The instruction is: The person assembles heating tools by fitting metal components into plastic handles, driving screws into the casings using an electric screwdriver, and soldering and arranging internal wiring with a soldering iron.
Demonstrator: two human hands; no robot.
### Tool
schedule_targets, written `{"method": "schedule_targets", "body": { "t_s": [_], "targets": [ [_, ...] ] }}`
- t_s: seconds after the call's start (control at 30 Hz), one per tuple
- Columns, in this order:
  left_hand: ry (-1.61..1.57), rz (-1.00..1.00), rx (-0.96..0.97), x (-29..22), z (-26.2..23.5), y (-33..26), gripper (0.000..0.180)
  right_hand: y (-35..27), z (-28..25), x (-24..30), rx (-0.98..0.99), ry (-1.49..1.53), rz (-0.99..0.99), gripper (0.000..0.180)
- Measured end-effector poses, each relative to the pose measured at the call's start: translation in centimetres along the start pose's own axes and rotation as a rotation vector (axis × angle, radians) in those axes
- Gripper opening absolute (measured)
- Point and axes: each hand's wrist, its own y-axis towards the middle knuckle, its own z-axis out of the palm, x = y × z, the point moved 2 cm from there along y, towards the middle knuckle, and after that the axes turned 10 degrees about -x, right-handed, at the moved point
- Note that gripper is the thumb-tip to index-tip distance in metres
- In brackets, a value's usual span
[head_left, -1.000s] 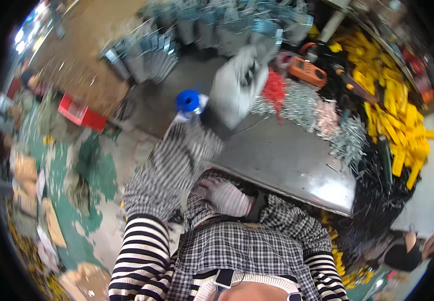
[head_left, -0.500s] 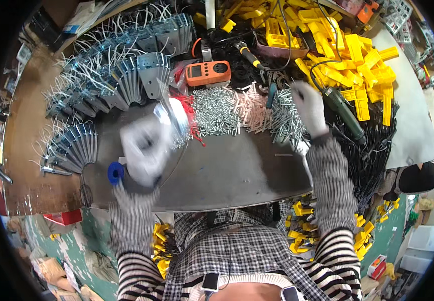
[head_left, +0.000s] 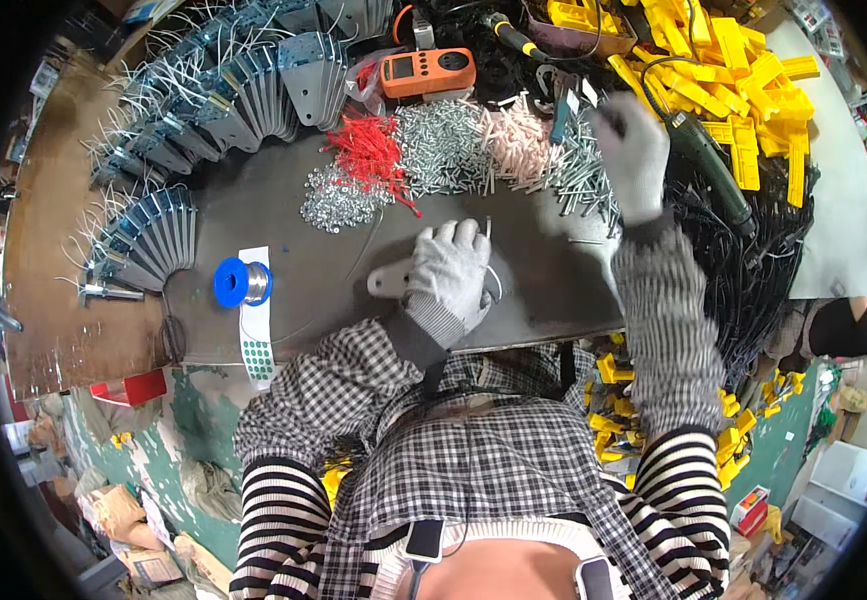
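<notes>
My left hand (head_left: 450, 275), in a grey knit glove, lies over a grey metal bracket (head_left: 386, 281) near the table's front edge, fingers curled down on it. The bracket's rounded end with a hole sticks out to the left; most of the rest is hidden. A white wire (head_left: 495, 284) shows beside the hand. My right hand (head_left: 636, 160), also gloved, is at the right end of a pile of long silver screws (head_left: 583, 175); its fingers are smeared by motion. Teal-handled pliers (head_left: 560, 112) lie on that pile.
Heaps of pink sleeves (head_left: 520, 140), short silver screws (head_left: 443, 145), red parts (head_left: 368, 150) and small nuts (head_left: 338, 200) line the table. A solder spool (head_left: 243, 283) stands at left, near finished-looking brackets (head_left: 148, 235). An orange meter (head_left: 428, 72), green screwdriver (head_left: 708, 170) and yellow parts (head_left: 743, 90) are behind.
My left hand has moved right from near the spool to the table's front middle, onto the bracket. The right hand stays by the long screws. The view has shifted slightly.
</notes>
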Motion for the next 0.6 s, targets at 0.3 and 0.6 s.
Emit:
{"method": "schedule_targets", "body": {
  "t_s": [0.3,0.6],
  "targets": [
    [0.31,0.079,0.273,-1.8,0.2,1.9,0.037,-16.3,-6.6,4.8,0.26,0.384,0.886,0.012],
    [-0.587,0.074,-0.078,0.9,4.3,2.5,0.019,-17.8,-4.7,7.4,0.085,0.422,0.749,0.011]
  ]
}}
